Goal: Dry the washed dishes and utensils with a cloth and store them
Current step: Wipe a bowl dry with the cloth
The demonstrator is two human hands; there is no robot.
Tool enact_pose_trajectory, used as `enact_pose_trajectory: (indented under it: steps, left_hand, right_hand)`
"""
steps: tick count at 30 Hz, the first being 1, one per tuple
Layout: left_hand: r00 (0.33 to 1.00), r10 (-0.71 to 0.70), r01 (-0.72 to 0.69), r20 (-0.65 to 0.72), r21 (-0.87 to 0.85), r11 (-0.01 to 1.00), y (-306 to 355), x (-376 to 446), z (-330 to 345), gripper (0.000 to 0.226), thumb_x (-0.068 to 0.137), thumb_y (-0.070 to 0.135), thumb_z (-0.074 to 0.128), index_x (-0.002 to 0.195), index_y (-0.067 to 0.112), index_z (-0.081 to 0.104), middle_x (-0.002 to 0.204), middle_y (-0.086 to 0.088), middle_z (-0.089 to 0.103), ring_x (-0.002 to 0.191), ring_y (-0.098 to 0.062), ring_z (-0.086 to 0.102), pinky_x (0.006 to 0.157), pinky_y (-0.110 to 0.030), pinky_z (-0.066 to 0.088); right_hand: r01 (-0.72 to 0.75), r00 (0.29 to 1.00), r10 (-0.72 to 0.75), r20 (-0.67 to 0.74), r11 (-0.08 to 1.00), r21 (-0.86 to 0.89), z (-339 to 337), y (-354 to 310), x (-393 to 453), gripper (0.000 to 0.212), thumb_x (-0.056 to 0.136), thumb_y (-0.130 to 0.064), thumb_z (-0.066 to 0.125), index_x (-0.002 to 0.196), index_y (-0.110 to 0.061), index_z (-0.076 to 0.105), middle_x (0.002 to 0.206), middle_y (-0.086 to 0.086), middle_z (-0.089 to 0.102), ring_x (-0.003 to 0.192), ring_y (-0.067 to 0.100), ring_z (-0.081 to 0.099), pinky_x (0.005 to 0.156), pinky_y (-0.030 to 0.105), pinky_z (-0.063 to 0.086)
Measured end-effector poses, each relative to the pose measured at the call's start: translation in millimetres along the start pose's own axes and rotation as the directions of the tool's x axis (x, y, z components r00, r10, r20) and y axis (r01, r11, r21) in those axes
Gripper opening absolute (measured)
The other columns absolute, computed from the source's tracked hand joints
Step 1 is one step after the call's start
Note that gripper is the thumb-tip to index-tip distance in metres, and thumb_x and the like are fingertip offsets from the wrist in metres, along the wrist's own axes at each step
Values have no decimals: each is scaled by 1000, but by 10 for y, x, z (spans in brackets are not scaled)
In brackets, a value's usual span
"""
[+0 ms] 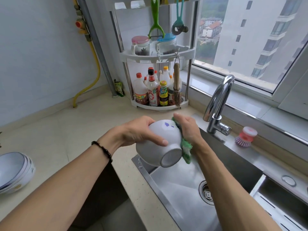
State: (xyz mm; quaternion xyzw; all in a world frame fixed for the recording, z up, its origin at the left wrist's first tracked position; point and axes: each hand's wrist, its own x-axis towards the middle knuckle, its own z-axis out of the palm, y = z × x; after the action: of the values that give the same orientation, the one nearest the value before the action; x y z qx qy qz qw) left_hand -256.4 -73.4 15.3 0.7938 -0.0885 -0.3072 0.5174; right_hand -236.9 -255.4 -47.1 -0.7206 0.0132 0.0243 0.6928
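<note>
Over the sink's near-left corner I hold a white bowl (160,144) with a small purple mark, tipped so its foot ring faces me. My left hand (141,130) grips the bowl from the left, thumb across its side. My right hand (188,129) holds a green and white cloth (185,150) against the bowl's right side; most of the cloth is hidden behind the bowl and hand. Stacked white bowls (15,170) sit on the counter at the far left.
A steel sink (183,194) with a drain lies below, and a chrome tap (218,104) stands behind it. A pink dish brush (245,136) rests on the sink ledge. A corner rack (158,64) holds bottles, jars and hanging tools. Beige counter (66,130) spreads to the left.
</note>
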Motion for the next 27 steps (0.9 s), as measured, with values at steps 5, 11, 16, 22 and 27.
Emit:
enact_pose_trajectory:
  steps: [5, 11, 16, 22, 27]
  left_hand:
    - [957, 78, -32, -280, 164, 986, -16, 121, 157, 25, 66, 5, 90, 86, 4, 75, 84, -9, 76, 75, -24, 72, 70, -37, 60]
    - [908, 162, -89, -387, 200, 976, 6, 161, 273, 26, 66, 9, 90, 89, 10, 78, 83, -3, 76, 76, -21, 73, 70, -38, 62]
    - [857, 178, -116, -484, 155, 981, 24, 226, 251, 19, 65, 13, 90, 77, 12, 76, 80, -4, 75, 71, -17, 70, 69, -41, 61]
    - [864, 190, -150, -466, 123, 981, -55, 186, 308, 26, 66, 6, 90, 88, 6, 77, 84, -5, 76, 74, -22, 73, 64, -34, 61]
    - [864, 178, -101, -471, 184, 978, -106, 238, 229, 17, 63, 17, 86, 73, 14, 73, 73, -3, 73, 69, -23, 72, 62, -38, 61]
  right_hand:
    - [206, 978, -204, 42, 977, -59, 153, -69, -116, 28, 105, -36, 45, 91, -19, 62, 93, 4, 60, 74, 12, 60, 65, 33, 50]
    - [-19, 986, 55, -156, 975, 220, 240, 47, -97, 36, 99, -47, 41, 102, -26, 70, 112, 16, 71, 99, 32, 70, 85, 49, 55]
    - [169, 980, -153, -129, 978, 124, 323, 20, -141, 30, 102, -43, 39, 107, -51, 67, 119, 4, 65, 106, 15, 65, 89, 36, 54]
    - [-100, 986, 138, -98, 943, 318, 178, -4, -14, 36, 105, -34, 40, 95, -23, 73, 95, 10, 73, 77, 20, 71, 71, 37, 58]
    - [186, 983, -185, 15, 982, -16, 356, 88, -41, 41, 106, -37, 35, 142, -28, 55, 140, 5, 54, 124, 18, 55, 108, 38, 45]
